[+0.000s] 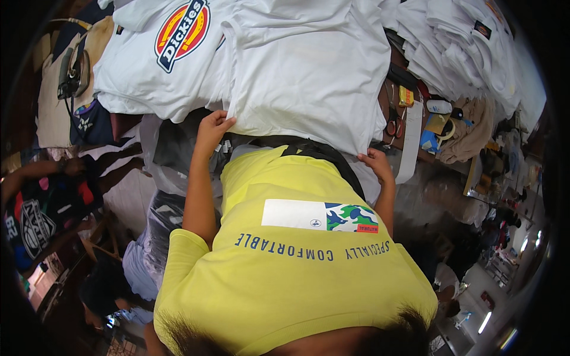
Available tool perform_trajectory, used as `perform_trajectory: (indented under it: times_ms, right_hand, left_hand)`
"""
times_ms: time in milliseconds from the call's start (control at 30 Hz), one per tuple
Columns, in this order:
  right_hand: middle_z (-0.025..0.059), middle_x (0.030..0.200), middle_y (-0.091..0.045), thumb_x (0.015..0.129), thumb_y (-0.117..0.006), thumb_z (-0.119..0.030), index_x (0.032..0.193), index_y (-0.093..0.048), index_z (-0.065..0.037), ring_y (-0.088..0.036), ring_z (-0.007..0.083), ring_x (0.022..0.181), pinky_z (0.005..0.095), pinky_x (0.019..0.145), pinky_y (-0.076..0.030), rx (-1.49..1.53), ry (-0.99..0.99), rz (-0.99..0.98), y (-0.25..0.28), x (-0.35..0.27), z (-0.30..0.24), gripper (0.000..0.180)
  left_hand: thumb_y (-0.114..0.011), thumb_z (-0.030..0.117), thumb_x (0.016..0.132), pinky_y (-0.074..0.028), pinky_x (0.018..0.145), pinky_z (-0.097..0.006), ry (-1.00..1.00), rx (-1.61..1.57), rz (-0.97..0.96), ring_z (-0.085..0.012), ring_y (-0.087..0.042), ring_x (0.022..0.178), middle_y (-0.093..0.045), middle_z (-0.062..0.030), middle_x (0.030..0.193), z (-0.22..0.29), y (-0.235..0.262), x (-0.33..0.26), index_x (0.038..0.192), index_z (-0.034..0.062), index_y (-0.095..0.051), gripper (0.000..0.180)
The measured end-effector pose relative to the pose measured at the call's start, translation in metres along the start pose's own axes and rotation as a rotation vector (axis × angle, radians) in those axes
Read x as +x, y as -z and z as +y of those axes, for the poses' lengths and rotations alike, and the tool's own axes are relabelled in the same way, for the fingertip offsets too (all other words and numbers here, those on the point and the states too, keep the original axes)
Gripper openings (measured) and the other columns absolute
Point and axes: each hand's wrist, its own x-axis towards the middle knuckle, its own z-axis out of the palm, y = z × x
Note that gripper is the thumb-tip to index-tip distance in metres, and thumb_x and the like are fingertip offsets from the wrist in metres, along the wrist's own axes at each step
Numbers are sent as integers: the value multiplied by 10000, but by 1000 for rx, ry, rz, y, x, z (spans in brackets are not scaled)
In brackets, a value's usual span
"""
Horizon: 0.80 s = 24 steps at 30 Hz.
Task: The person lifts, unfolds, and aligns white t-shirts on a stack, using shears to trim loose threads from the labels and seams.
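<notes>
A plain white shirt [309, 71] lies spread flat in front of me, its hem along the near edge of the table. My left hand [215, 129] pinches the hem's left corner between thumb and fingers. At the right corner, my right hand [377, 165] is closed on the same hem, a little lower and nearer to me. Beside this shirt, on the left and partly under it, is another white shirt [139, 80] with a round red, yellow and dark blue print.
A heap of white shirts [451, 50] fills the far right. Scissors [394, 123], a small yellow box [406, 96], a long white strip [409, 142] and a tape roll [445, 128] lie right of my shirt. An iron [76, 74] rests far left; a person in a dark printed top [50, 213] is nearby.
</notes>
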Motion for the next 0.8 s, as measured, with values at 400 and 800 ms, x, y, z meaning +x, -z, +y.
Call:
perform_trajectory:
  times_ms: [400, 800]
  right_hand:
    - [60, 1006, -519, 724, -671, -96, 867, -575, 31, -476, 146, 927, 263, 852, -344, 394, 665, 404, 64, -109, -105, 215]
    - [80, 776, -605, 731, -680, -259, 779, -607, -1, -554, 151, 732, 280, 673, -427, 278, 643, -229, 91, -142, -68, 272]
  left_hand:
    - [-629, 12, 743, -333, 628, -156, -274, -24, -130, -28, -448, 664, -521, 27, 731, 179, 16, -75, 1177, 40, -390, 496]
    - [-656, 145, 732, -457, 700, -246, -169, 343, -610, -138, -598, 753, -622, -55, 797, 195, 49, -103, 972, -55, -567, 325]
